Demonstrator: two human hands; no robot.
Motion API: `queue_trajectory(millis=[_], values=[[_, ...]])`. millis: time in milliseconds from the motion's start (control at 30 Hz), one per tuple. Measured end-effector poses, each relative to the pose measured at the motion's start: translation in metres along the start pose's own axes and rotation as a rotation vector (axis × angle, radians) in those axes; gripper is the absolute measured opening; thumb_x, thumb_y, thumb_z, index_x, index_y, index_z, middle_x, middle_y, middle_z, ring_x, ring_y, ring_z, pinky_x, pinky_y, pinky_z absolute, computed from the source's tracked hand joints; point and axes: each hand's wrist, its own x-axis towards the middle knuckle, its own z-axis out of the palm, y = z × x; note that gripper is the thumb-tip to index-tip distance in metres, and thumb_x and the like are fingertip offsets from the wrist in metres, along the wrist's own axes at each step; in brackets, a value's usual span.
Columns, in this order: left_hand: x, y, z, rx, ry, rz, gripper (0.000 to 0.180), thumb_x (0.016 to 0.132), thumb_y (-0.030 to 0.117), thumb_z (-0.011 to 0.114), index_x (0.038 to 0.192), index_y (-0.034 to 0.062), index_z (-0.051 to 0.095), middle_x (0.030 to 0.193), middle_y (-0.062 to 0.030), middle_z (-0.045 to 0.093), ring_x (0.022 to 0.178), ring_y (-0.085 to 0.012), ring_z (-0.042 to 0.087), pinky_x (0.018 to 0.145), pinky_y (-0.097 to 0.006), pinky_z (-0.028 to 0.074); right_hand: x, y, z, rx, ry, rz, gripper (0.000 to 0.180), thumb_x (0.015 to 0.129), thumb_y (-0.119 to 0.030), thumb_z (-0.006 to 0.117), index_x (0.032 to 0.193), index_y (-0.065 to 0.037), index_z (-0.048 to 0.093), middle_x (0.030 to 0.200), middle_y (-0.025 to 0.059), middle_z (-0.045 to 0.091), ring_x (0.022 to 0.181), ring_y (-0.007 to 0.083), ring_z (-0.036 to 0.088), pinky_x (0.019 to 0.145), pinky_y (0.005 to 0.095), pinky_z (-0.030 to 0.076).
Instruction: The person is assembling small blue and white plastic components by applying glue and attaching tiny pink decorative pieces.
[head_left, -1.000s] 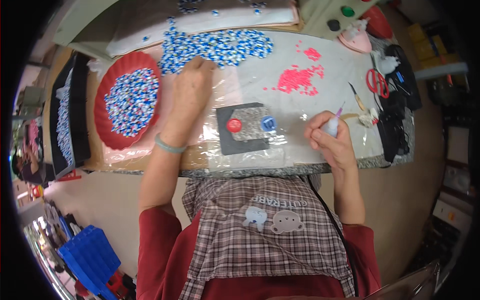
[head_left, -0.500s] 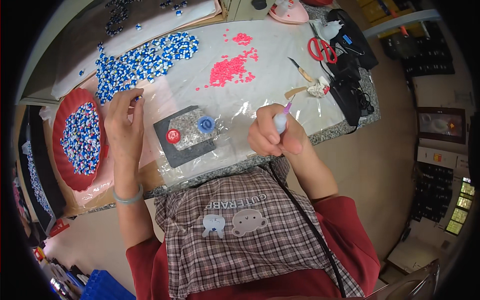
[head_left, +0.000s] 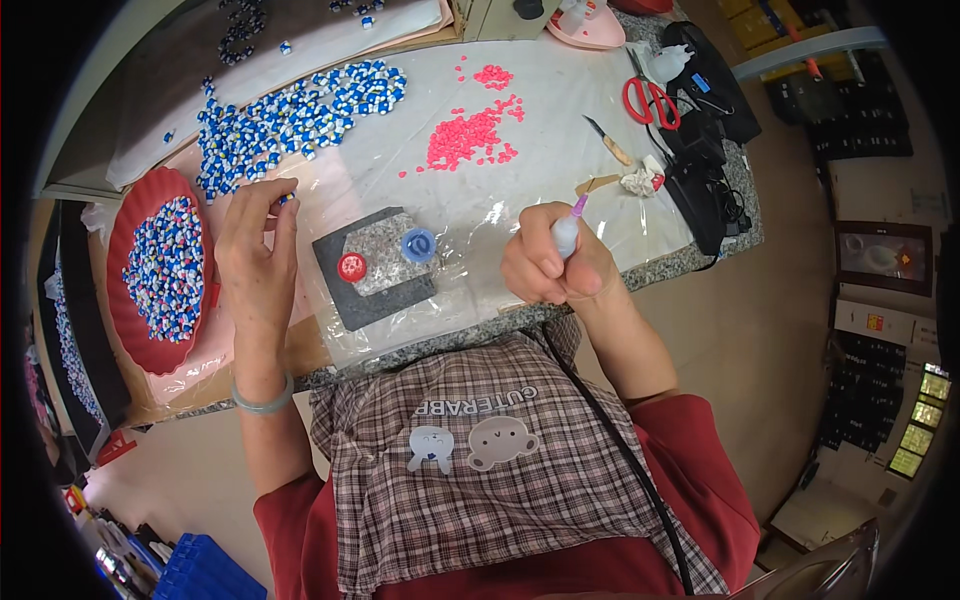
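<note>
Between the thumb and fingers of my left hand (head_left: 258, 240) is a small blue and white piece (head_left: 287, 198), mostly covered by the fingertips. The hand hovers just below a spread of similar blue and white pieces (head_left: 300, 115) and right of a red scalloped dish (head_left: 124, 290) heaped with blue, white and pink pieces. My right hand (head_left: 535, 262) is wrapped round a small squeeze bottle (head_left: 565, 238), whose thin purple nozzle points up. Small pink pieces (head_left: 465, 140) lie in a loose pile between and beyond my hands.
A dark slab (head_left: 372, 310) carries a red cap (head_left: 352, 267) and a blue round cap (head_left: 418, 245). To the right lie a craft knife (head_left: 612, 148), red-handled scissors (head_left: 650, 105), crumpled tissue (head_left: 642, 180) and black devices with cables (head_left: 690, 190). A pink dish (head_left: 590, 28) stands farther back.
The whole view has shifted slightly. My left hand has turned a little, keeping its pinch on the piece. The squeeze bottle in my right hand stays nearly in place.
</note>
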Motion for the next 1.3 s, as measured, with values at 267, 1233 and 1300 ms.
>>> queue_trajectory(millis=[267,1233,1300], values=[[-0.011,0.012,-0.005,-0.271,0.009,-0.141,0.017,0.085,-0.003,0.064,0.101,-0.0007,0.066,0.097,-0.0089,0.064,0.083,-0.0153,0.064,0.068,-0.026,0.053,-0.010,-0.009,0.007,-0.284,0.292,-0.005,0.027,0.081,-0.022,0.076,0.075,-0.005,0.056,0.055,0.0037,0.052,0.041,0.0100,0.045,0.037,0.0233,0.031],[-0.057,0.046,0.007,-1.258,-0.297,-0.602,0.023,0.088,-0.007,0.061,0.110,-0.0058,0.060,0.106,-0.0101,0.063,0.091,-0.0152,0.066,0.086,-0.026,0.055,0.022,-0.003,0.026,-0.999,0.680,-0.092,0.044,0.078,-0.009,0.078,0.117,-0.003,0.057,0.095,0.0062,0.065,0.083,0.0102,0.060,0.065,0.0215,0.049],[-0.058,0.047,0.008,-1.245,-0.281,-0.598,0.023,0.088,-0.007,0.061,0.110,-0.0056,0.060,0.105,-0.0098,0.063,0.091,-0.0150,0.065,0.086,-0.027,0.055,0.025,-0.001,0.026,-1.219,0.659,-0.172,0.041,0.083,-0.013,0.074,0.120,-0.002,0.057,0.095,0.0088,0.066,0.084,0.0119,0.062,0.068,0.0225,0.050]])
